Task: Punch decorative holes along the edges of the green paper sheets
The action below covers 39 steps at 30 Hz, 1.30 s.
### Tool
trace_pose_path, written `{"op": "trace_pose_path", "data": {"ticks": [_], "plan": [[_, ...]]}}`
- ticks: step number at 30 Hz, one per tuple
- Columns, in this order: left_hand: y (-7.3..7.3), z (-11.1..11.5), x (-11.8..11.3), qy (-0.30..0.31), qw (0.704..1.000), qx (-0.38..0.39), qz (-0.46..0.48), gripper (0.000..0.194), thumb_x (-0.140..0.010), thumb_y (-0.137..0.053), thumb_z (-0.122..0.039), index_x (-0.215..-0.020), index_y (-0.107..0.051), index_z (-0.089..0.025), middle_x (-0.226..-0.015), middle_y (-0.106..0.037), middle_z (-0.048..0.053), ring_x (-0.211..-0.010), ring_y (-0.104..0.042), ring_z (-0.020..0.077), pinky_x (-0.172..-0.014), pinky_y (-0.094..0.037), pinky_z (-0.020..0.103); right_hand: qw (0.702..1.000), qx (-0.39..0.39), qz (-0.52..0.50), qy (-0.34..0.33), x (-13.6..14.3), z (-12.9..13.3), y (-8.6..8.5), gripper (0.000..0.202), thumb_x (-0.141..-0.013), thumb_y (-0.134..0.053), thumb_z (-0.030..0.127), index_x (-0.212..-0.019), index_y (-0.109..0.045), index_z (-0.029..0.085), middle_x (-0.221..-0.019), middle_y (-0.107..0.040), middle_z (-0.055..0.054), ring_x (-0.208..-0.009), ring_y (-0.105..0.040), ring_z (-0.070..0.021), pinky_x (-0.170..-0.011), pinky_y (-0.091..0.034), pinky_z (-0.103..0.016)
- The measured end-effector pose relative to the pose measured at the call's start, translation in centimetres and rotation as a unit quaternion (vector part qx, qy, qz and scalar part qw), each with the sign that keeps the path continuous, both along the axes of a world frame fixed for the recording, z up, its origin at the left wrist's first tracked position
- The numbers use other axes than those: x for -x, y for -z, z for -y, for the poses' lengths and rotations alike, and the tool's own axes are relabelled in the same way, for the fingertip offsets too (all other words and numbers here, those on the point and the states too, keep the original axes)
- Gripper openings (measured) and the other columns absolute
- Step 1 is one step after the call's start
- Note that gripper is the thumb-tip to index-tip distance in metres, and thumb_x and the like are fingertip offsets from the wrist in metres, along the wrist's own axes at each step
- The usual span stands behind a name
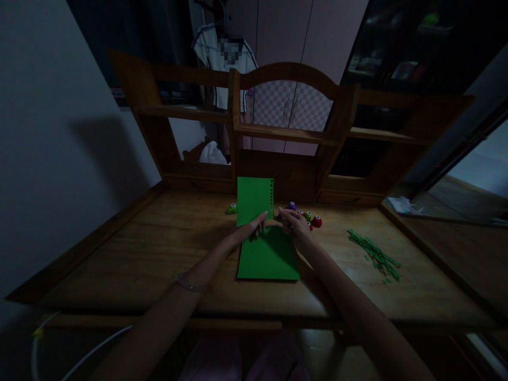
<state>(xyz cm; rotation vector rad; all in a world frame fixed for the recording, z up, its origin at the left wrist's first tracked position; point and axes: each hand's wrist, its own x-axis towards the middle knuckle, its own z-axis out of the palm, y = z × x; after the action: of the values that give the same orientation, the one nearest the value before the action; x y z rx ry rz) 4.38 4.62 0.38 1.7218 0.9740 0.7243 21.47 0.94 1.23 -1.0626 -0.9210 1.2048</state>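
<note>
Two stretches of green card lie on the desk: an upper green sheet (254,193) with a column of small dark holes along its right edge, and a lower green sheet (269,259) nearer me. Whether they are joined is hidden under my hands. My left hand (260,224) rests where they meet, fingers apart and touching the card. Just right of the sheets, my right hand (294,224) has its fingers curled and pinched together; what is between them is too dark and small to make out. Small knobs with white tops surround it, among them a purple one (292,205) and a red one (316,221).
A similar green piece (232,209) sits left of the upper sheet. Thin green strips and scraps (375,254) are heaped at the right on the wooden desk (159,248). A wooden shelf frame (286,135) rises along the desk's back edge. White wall stands at the left.
</note>
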Motion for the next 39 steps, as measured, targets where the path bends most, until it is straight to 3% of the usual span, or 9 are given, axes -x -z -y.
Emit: {"op": "trace_pose_path", "data": {"ticks": [11, 22, 31, 39], "plan": [[-0.4, 0.2, -0.2, 0.015, 1.0, -0.005, 0.008, 0.06, -0.085, -0.021, -0.065, -0.058, -0.049, -0.018, -0.05, -0.044, -0.002, -0.045, -0.04, 0.0099, -0.049, -0.035, 0.023, 0.995, -0.005, 0.092, -0.043, 0.3, 0.3, 0.7, 0.04, -0.055, -0.077, 0.05, -0.075, -0.065, 0.018, -0.054, -0.043, 0.006, -0.042, -0.033, -0.0053, -0.04, -0.02, -0.022], [-1.4, 1.0, -0.3, -0.007, 1.0, 0.005, -0.008, 0.055, -0.084, -0.026, -0.063, -0.062, -0.051, -0.019, -0.044, -0.041, -0.003, -0.042, -0.038, 0.0105, -0.048, -0.033, 0.024, 0.994, 0.003, 0.106, -0.012, 0.2, 0.0, 1.0, 0.041, -0.053, -0.077, 0.051, -0.074, -0.064, 0.017, -0.055, -0.045, 0.005, -0.041, -0.034, -0.0052, -0.038, -0.022, -0.021], [-0.2, 0.4, -0.1, -0.021, 1.0, -0.004, 0.001, 0.055, -0.082, -0.03, -0.066, -0.064, -0.052, -0.019, -0.042, -0.039, -0.004, -0.041, -0.037, 0.0104, -0.046, -0.03, 0.024, 0.996, -0.007, 0.094, -0.004, 0.2, -0.1, 1.1, 0.037, -0.055, -0.077, 0.048, -0.073, -0.064, 0.017, -0.055, -0.043, 0.005, -0.041, -0.031, -0.0043, -0.038, -0.019, -0.021], [-0.4, 0.2, -0.3, -0.038, 0.999, 0.006, 0.011, 0.055, -0.081, -0.028, -0.066, -0.064, -0.051, -0.019, -0.041, -0.038, -0.004, -0.039, -0.036, 0.0102, -0.045, -0.03, 0.024, 0.996, -0.004, 0.086, -0.031, -0.1, -0.1, 1.1, 0.038, -0.062, -0.072, 0.051, -0.077, -0.064, 0.016, -0.057, -0.044, 0.004, -0.041, -0.031, -0.0042, -0.038, -0.017, -0.021]]}}
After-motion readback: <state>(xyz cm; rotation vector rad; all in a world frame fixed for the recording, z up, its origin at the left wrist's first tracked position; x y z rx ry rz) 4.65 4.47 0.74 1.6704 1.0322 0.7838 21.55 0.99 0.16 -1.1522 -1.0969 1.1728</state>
